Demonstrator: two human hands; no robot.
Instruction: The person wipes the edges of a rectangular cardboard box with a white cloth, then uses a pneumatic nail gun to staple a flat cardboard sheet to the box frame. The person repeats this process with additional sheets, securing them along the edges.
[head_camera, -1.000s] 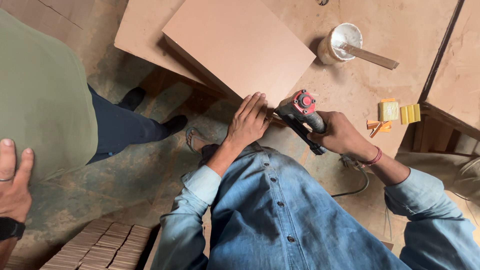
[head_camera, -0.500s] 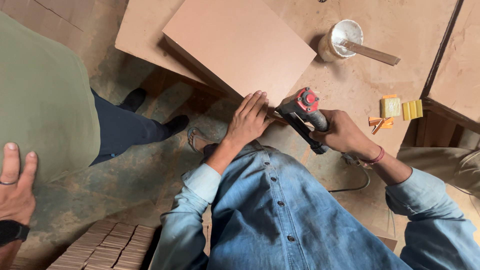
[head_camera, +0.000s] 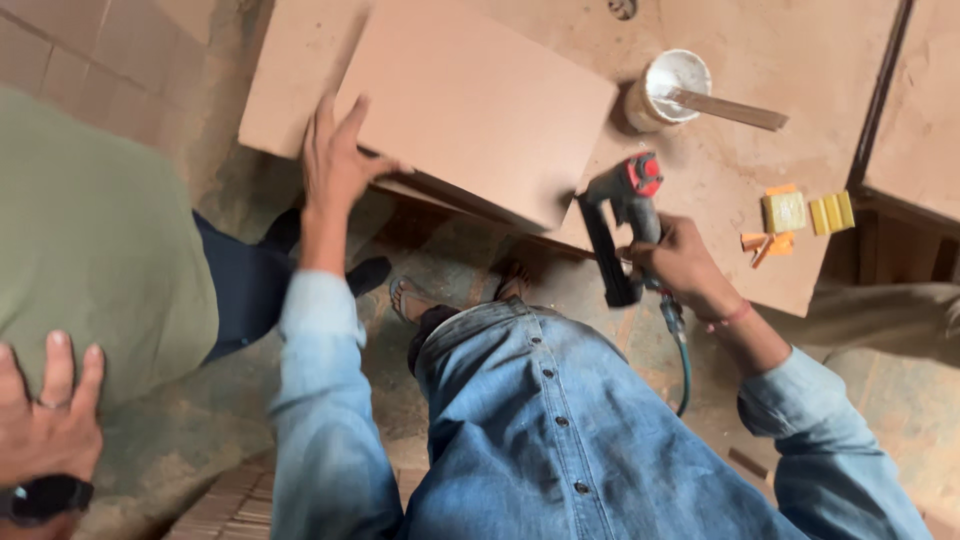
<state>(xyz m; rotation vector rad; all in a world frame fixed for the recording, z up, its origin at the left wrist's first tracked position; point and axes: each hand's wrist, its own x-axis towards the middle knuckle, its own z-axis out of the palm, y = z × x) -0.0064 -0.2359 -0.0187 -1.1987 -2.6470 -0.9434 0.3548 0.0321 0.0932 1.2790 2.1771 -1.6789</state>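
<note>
Head view. We see our left hand (head_camera: 335, 160) laid flat, fingers spread, on the near left edge of the upper brown board (head_camera: 480, 105); it presses on the panel and grips nothing. Our right hand (head_camera: 680, 262) is clamped around the handle of the nail gun (head_camera: 618, 225), a black tool with a red cap. The two hands are well apart, one at each end of the board's near edge.

The upper brown board lies on top of a larger board (head_camera: 720, 200) of the same colour, overhanging its near side. The nail gun sits just beside the board's near right corner, with its hose (head_camera: 683, 360) trailing down past our right wrist.

Progress, as we judge it: the board is positioned and held down, and the tool is at the corner; no fasteners can be made out, so we cannot tell how much nailing is done.

Orientation: the gun's long axis runs from the red cap down along the magazine toward us, tilted slightly left. Its nose appears to point toward the board's edge.

Beyond, a white pot (head_camera: 668, 88) holds a flat stick (head_camera: 728, 108). Yellow blocks (head_camera: 808, 212) lie to the right. Another person's hand (head_camera: 45, 415) rests at lower left.
</note>
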